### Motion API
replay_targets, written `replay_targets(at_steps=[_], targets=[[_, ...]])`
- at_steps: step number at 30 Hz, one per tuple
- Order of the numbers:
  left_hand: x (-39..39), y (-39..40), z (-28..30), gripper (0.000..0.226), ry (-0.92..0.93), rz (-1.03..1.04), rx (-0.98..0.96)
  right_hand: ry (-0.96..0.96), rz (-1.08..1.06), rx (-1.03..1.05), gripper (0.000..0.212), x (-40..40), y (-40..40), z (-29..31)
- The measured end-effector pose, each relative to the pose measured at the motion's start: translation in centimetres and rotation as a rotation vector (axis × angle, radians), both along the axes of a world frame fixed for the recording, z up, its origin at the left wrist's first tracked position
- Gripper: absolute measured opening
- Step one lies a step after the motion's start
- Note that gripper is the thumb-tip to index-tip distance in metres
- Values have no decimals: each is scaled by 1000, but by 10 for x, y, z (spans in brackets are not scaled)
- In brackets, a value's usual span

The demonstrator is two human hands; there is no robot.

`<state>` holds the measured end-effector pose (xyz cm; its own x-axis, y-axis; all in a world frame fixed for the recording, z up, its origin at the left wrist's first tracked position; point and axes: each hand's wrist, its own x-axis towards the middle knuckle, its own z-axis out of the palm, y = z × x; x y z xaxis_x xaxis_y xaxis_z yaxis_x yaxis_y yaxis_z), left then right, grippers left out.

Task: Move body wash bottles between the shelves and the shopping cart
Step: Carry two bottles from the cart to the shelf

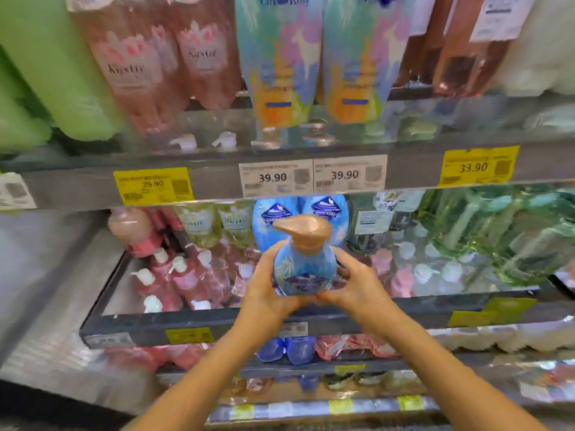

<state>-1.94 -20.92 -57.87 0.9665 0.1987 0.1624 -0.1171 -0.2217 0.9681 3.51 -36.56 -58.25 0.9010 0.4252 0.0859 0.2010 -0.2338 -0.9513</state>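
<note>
**Blue pump bottle up in both hands at the shelf front**

You've got the blue body wash bottle (pixel 303 272) right in the middle of the view, upright, its tan pump head (pixel 303 230) pointing off to the left. Your left hand (pixel 267 287) cups the bottle's left side and base, fingers curled round it. Your right hand (pixel 357 286) comes in from the other side, thumb and fingertips pinching the lower right of the bottle. Both hands are closed on it, no slack between palm and plastic on the left.

The bottle sits in the air just in front of the middle shelf (pixel 217 318), above its dark front rail. Behind it on that shelf, two blue refill pouches (pixel 298 213) stand directly in line with the pump. To the left, pink pump bottles (pixel 174 281) with white tops crowd the shelf; to the right, pale pink and green bottles blur together.

Above, the upper shelf rail carries two white price tags reading 39.90 (pixel 311 177), a yellow tag (pixel 152 185) to the left and another yellow one reading 33.90 (pixel 477 166) to the right. Pastel pouches (pixel 314 57) hang over that rail.
</note>
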Motion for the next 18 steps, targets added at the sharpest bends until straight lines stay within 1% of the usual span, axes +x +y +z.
replay_targets(at_steps=[3,7,14,16,18], targets=[[10,-2,-12,79,8,-18,-15,38,0,27,65,11,-3,-12],[15,-2,-27,81,58,-23,-37,68,12,14,65,17,-5,-23],[25,2,-29,84,124,-80,-108,110,-8,13,67,24,-4,-27],[24,4,-34,80,150,-91,-107,139,-66,13,70,21,-4,-32],[22,4,-39,73,172,-80,-120,154,-114,-4,77,16,-2,-42]])
